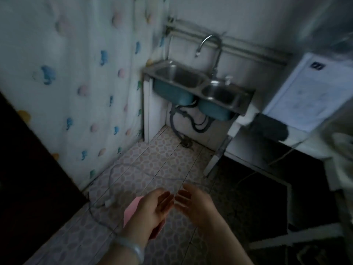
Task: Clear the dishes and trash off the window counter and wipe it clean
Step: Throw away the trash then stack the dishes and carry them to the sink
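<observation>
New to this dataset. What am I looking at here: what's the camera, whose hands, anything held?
There is no robot. One wide-angle camera sits on a person's head and looks forward and down, so the two bare arms coming in from the bottom edge are the wearer's own. The left hand, with a pale bangle on the wrist, has something pink under it, probably a cloth or paper; the blur hides the grip. The right hand is open and holds nothing. Ahead, a steel double sink with a curved tap stands against the wall, and a patterned curtain hangs to the left. A thin cable trails over the tiled floor. The window counter from the task is not clearly in view.
</observation>
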`<control>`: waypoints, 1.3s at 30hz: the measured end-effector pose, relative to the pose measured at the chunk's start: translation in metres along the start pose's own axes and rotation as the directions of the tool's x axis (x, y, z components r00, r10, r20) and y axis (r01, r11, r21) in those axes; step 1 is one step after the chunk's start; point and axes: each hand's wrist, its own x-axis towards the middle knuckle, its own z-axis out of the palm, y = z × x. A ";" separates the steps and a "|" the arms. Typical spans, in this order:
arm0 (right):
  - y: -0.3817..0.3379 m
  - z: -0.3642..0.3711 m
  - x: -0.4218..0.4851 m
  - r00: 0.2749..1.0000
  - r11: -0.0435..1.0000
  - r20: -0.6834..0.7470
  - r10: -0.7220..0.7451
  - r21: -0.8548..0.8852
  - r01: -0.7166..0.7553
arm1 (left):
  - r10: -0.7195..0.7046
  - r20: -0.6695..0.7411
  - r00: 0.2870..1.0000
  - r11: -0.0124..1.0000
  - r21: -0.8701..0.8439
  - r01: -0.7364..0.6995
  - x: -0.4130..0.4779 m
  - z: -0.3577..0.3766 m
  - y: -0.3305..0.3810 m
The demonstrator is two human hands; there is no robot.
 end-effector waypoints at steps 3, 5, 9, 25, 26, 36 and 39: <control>-0.009 -0.016 -0.046 0.996 0.992 -0.023 -0.088 0.093 0.089 | -0.001 0.076 0.997 0.999 0.038 -0.001 -0.044 0.035 -0.004; -0.020 -0.030 -0.072 0.986 0.979 -0.074 -0.146 0.131 0.155 | 0.002 0.114 0.994 0.997 0.080 -0.011 -0.070 0.059 -0.007; -0.053 -0.052 -0.112 0.941 0.924 -0.137 -0.310 0.190 0.332 | 0.040 0.229 0.973 0.987 0.141 -0.074 -0.112 0.105 -0.009; -0.075 -0.190 -0.256 0.738 0.747 -0.371 -0.564 0.151 0.647 | -0.069 0.551 0.832 0.935 0.326 -0.139 -0.212 0.221 -0.106; -0.073 -0.201 -0.262 0.728 0.741 -0.386 -0.566 0.147 0.655 | -0.085 0.567 0.819 0.932 0.336 -0.135 -0.216 0.226 -0.115; -0.022 -0.290 -0.309 0.675 0.700 -0.529 -0.515 0.195 0.687 | -0.229 0.594 0.771 0.860 0.495 -0.126 -0.239 0.248 -0.221; 0.006 -0.312 -0.329 0.644 0.681 -0.585 -0.493 0.201 0.704 | -0.309 0.573 0.759 0.806 0.582 -0.111 -0.245 0.250 -0.263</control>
